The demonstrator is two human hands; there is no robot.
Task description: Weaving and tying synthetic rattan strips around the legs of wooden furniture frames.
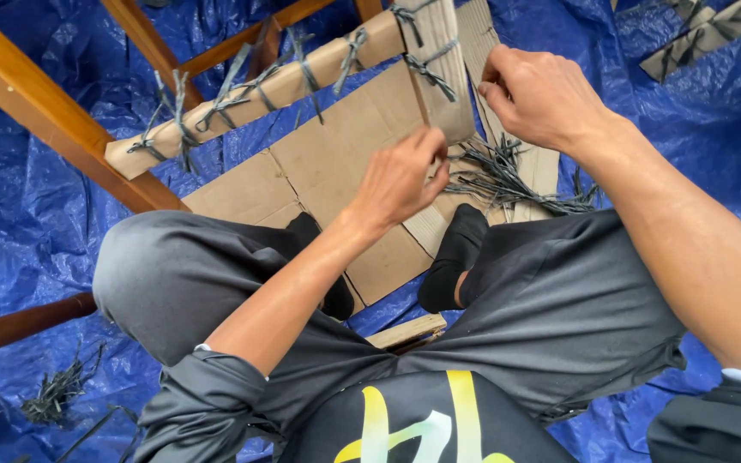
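Over a blue tarpaulin (27, 214), we sat with our left hand (400, 176) pinched on a dark tie (436, 154) and our right hand (538, 94) curled, steadying the cardboard-wrapped chair rail (285, 86) at far centre; spare ties (508, 184) lay within reach.

no labels, signs or screens. brown cardboard wrap (285, 86) bound with dark twine (233, 94) covers a wooden rail; flat cardboard sheet (336, 163) lies beneath.

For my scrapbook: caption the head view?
Two hands tie grey plastic string around brown cardboard-wrapped wooden furniture rail.
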